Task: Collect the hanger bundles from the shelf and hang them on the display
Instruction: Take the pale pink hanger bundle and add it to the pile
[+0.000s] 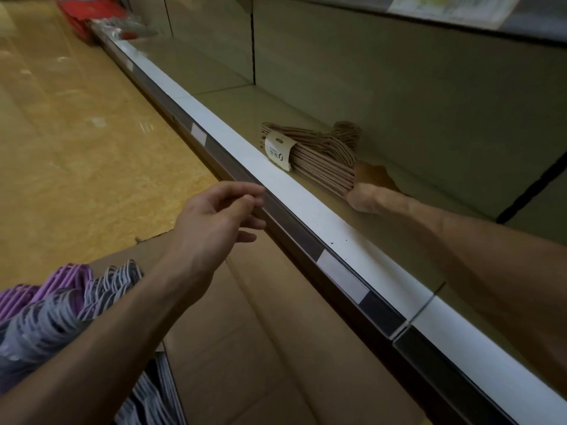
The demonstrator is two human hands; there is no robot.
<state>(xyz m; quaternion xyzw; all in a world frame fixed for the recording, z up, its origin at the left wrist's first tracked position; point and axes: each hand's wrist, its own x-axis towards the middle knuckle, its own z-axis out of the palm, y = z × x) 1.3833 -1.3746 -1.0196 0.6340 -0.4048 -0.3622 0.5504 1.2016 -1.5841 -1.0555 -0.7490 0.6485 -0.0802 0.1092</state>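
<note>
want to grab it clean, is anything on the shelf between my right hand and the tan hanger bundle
Nothing visible. The right hand already touches the near end of the tan hanger bundle on the shelf.

One tan hanger bundle (310,154) on the shelf (306,194); two hands; one red basket (82,13).

Glossy tan floor (76,142), dim grey-green back panel (429,87).

I'm hovering my left hand (214,216) with fingers loosely curled, while my right hand (368,191) is stretching forward, gripping.
</note>
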